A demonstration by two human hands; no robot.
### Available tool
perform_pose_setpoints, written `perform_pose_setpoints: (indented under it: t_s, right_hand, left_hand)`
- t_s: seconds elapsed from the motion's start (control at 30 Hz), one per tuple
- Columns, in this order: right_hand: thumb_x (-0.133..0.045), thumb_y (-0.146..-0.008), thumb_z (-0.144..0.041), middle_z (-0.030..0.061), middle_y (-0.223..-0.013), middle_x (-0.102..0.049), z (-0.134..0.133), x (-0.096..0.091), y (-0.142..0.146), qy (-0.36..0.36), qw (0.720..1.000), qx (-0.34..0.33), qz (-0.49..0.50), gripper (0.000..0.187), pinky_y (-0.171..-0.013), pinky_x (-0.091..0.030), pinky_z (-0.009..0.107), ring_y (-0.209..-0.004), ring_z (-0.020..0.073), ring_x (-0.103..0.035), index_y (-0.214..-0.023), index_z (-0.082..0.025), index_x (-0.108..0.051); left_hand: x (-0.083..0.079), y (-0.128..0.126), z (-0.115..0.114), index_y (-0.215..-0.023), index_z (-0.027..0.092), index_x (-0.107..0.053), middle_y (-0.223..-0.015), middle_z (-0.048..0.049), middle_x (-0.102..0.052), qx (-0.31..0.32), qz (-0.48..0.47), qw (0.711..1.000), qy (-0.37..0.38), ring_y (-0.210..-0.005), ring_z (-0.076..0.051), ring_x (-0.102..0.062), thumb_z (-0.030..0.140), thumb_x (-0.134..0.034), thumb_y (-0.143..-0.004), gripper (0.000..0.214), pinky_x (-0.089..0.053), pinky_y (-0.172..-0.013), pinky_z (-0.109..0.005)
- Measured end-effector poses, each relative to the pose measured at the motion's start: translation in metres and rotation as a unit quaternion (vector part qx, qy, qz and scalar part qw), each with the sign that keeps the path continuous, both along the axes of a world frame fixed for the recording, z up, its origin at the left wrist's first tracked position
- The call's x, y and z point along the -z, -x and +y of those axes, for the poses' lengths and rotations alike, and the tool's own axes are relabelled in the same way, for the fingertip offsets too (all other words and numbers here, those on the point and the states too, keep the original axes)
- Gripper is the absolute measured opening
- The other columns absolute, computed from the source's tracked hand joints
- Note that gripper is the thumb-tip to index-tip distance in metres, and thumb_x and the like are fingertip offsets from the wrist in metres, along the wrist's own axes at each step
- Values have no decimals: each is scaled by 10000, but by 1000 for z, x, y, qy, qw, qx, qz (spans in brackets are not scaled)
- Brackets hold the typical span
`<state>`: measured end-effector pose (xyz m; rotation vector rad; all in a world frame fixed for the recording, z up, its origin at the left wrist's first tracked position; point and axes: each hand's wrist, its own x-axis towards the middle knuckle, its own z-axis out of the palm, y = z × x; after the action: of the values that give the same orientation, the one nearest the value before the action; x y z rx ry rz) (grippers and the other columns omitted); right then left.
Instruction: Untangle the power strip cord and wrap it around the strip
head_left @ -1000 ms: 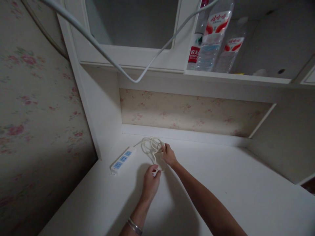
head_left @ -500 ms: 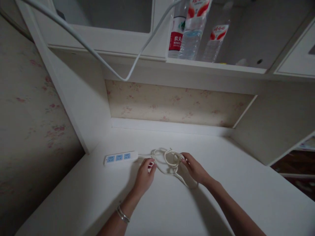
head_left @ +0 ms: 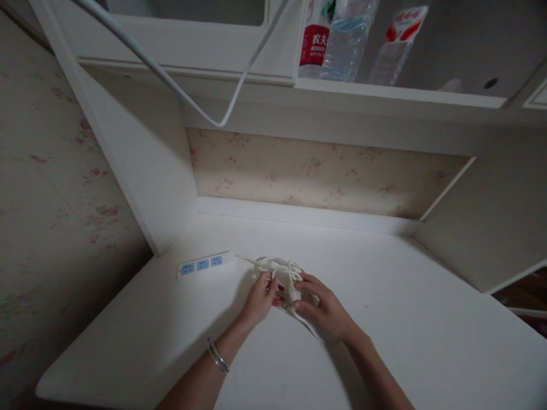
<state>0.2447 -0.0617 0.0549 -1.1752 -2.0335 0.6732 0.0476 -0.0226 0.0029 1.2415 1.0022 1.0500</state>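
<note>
A white power strip (head_left: 205,265) with three blue socket panels lies on the white desk, left of my hands. From its right end runs a white cord (head_left: 267,259), bunched in loose loops around my fingers. My left hand (head_left: 260,299) pinches part of the cord on the left of the loops. On the other side, the thumb and fingers of my right hand (head_left: 327,307) close around the cord's white plug (head_left: 294,291). Some of the cord behind the fingers is hidden.
Overhead, a shelf (head_left: 397,94) holds several plastic bottles, among them a red-labelled bottle (head_left: 314,45). A thick white cable (head_left: 171,82) hangs in a V before the cabinet. A side panel (head_left: 128,142) borders the desk (head_left: 384,353) on the left.
My right hand has moved left, close to my left hand, and now has the plug between its fingers. The cord loops are drawn closer together. The camera view has shifted slightly.
</note>
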Motion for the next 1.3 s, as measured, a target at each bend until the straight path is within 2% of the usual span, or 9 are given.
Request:
perform_pose_setpoints:
  t_s: [0.3,0.4,0.53,0.73,0.83,0.97,1.07,1.17,1.3]
  right_hand:
    - [-530,-862,-399,90,-1141,-601,13,5,10,-16,995,86,-56,476,-874,-472,359,-980,217,-582,-1307,-241,-477]
    - [-546,-847,-379,81,-1122,-603,15,7,16,-24,988,118,-94,505,-812,-473,337,-908,208,-595,-1324,-251,-442]
    - [-507,-871,-384,68,-1027,-650,19,6,27,-24,973,173,-152,316,-716,-439,296,-826,200,-612,-1153,-247,-547]
    - [-477,-887,-441,52,-805,-675,32,7,38,0,954,244,-174,236,-599,-363,257,-689,176,-599,-820,-232,-563]
    - [-497,-873,-470,35,-801,-672,33,6,35,15,969,214,-119,255,-608,-386,251,-671,166,-588,-870,-230,-581]
    - [-498,-864,-518,36,-889,-676,30,-1,27,31,993,116,-23,357,-684,-453,268,-752,173,-594,-1026,-221,-612]
    - [-428,-910,-501,52,-914,-652,27,-8,23,19,996,82,-5,366,-764,-465,290,-831,179,-584,-992,-214,-639]
    - [-341,-955,-468,50,-843,-602,25,-12,23,-10,996,90,-24,400,-769,-453,290,-810,170,-567,-880,-215,-643]
    - [-348,-953,-479,44,-824,-588,25,-13,24,-27,995,80,-45,401,-742,-438,276,-795,168,-564,-859,-215,-634]
  left_hand:
    - [-2,3,0,-900,210,-457,-797,-48,-698,-15,-3,1000,17,-552,-182,-669,601,-495,-814,402,-492,-445,-253]
    - [-5,5,0,-1020,208,-477,-801,-42,-700,-24,-5,1000,13,-569,-180,-670,574,-520,-806,426,-464,-432,-233]
    - [-8,6,-3,-1205,213,-406,-784,-35,-702,-26,-5,1000,-12,-601,-179,-677,515,-535,-820,507,-441,-447,-213]
    - [-11,7,-10,-1032,199,-411,-932,-63,-674,10,-7,999,-49,-600,-132,-658,527,-491,-858,380,-431,-464,-196]
    - [-11,7,-14,-1046,203,-406,-1058,-79,-641,12,-9,997,-76,-620,-114,-651,523,-490,-865,377,-437,-477,-199]
    - [-16,7,-21,-1042,204,-430,-1150,-94,-604,17,-13,996,-86,-662,-105,-637,524,-525,-844,388,-450,-499,-201]
    - [-27,9,-20,-914,180,-502,-924,-51,-645,30,-22,998,-60,-572,-89,-578,549,-555,-812,386,-377,-438,-178]
    - [-39,10,-13,-725,153,-538,-605,15,-545,-3,-26,999,-32,-437,-63,-449,582,-501,-831,443,-300,-396,-176]
    - [-52,7,-2,-808,135,-585,-603,21,-531,-13,-44,999,2,-397,-61,-410,608,-486,-822,484,-278,-367,-186]
